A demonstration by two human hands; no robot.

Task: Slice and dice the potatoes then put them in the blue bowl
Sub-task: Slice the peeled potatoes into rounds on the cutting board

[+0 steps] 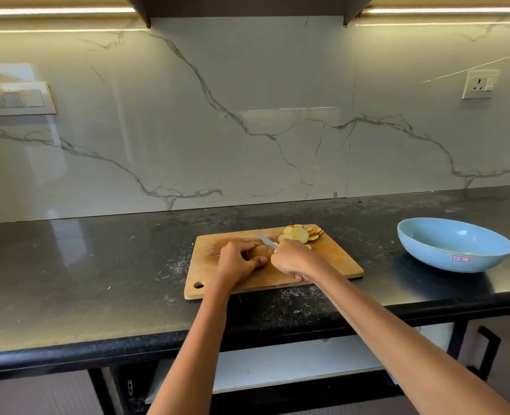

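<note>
Matt wooden cutting board (331, 259) on glossy speckled stone counter (98, 265)

blue bowl (454, 245) with a small white red-bordered sticker (460, 259), its handwritten marks too blurred to read

One board (331, 259); one knife (267, 241); one bowl (454, 250); two hands (235, 262).

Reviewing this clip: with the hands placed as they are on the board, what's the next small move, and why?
Probably another downward cut. The left hand grips the uncut potato piece on the cutting board, and the right hand holds the knife angled right beside it. Only round slices are piled at the board's far edge, none diced, and the blue bowl looks empty.
</note>
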